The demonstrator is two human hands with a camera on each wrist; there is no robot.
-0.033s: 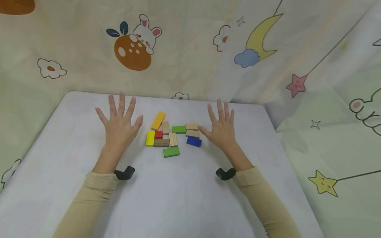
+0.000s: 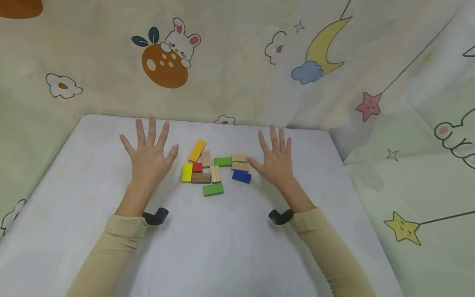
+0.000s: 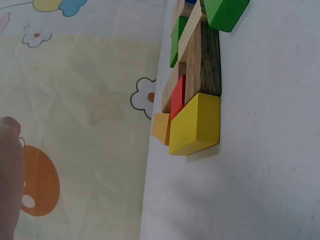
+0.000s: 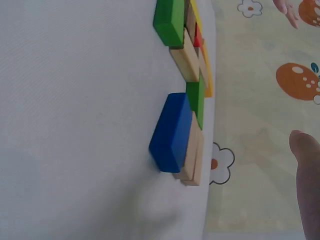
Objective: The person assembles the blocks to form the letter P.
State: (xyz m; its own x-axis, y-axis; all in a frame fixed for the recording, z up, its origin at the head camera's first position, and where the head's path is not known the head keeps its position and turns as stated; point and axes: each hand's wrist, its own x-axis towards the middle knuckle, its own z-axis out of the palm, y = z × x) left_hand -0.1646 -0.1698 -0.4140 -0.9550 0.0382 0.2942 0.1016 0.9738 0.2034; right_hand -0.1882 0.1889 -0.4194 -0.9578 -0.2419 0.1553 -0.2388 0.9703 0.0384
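My left hand (image 2: 147, 159) is held over the left of the white table with its fingers spread, holding nothing. On the right, my right hand (image 2: 276, 163) is spread too, its thumb tip at the pale wooden blocks (image 2: 240, 166). Between the hands lies a flat cluster of blocks. Nearest the left hand are a yellow block (image 3: 195, 125), an orange block (image 2: 196, 151) and a small red block (image 2: 197, 168). A dark brown block (image 2: 201, 178) and a striped wooden block (image 2: 215, 174) lie mid-cluster. A blue block (image 4: 171, 134) sits at the right, a green block (image 2: 213, 189) in front.
The white tabletop (image 2: 222, 247) runs to a rounded back edge. Behind it hangs a patterned cloth (image 2: 230, 62) with a rabbit, a moon and stars, which also covers the right side. Black curved wrist mounts (image 2: 156, 216) jut inward from both wrists.
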